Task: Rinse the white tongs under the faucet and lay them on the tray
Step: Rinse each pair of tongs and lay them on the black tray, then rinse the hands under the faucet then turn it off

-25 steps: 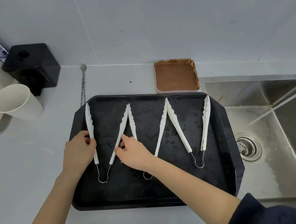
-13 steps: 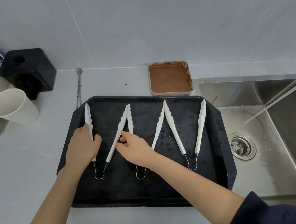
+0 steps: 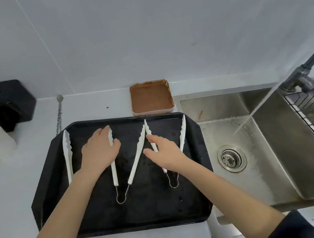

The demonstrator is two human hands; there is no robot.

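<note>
Hands shifted rightward across tray (image 3: 44,178): left hand (image 3: 99,150) flat on middle tongs (image 3: 132,164), right hand (image 3: 165,152) open over right tongs (image 3: 182,135).

Both hands shifted right: left hand (image 3: 100,150) onto middle tongs (image 3: 135,157), right hand (image 3: 164,151) seemingly onto right tongs (image 3: 182,135).

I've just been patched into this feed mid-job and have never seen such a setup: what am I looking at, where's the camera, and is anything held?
No machine here: a person works bare-handed, and the one camera sits on their head, looking down. A black tray lies on a pale counter, with three white tongs on it. The left hand rests on the middle tongs; the right hand rests on the right tongs. The left tongs lie untouched. Nothing looks lifted. Beside the tray, the faucet runs water into a steel sink.
</note>
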